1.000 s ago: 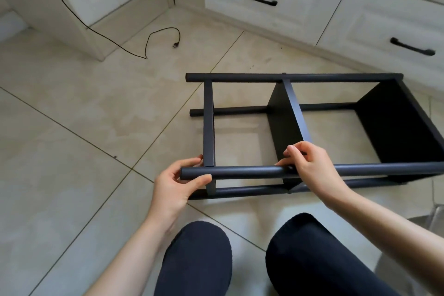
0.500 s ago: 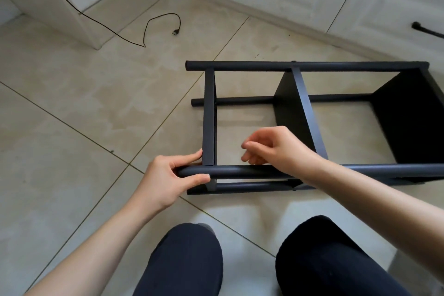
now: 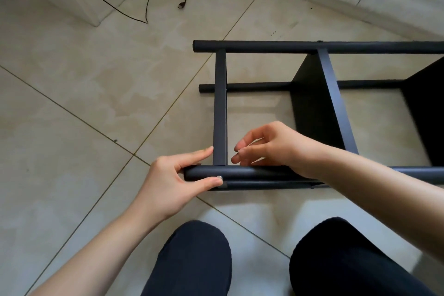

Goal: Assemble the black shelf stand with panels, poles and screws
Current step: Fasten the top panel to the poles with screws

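Now the near pole (image 3: 252,172) of the stand (image 3: 322,103), lying sideways on the floor (image 3: 72,103), is gripped by the left hand (image 3: 173,180); something small seems pinched in the right hand (image 3: 266,146). The pole should be steadied while its hole is squarely met.

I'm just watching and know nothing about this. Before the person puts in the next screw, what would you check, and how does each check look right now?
1. Near pole steadied: ok, the left hand grips its end between thumb and fingers.
2. Screw ready: cannot tell, the right hand pinches something tiny at its fingertips, too small to name.
3. End panel meets the near pole: ok, its edge butts against it.
4. Screw hole in the pole: cannot tell; a small silvery spot shows by the left thumb.
5. Frame resting on the floor: ok, it lies on its side on the tiles.
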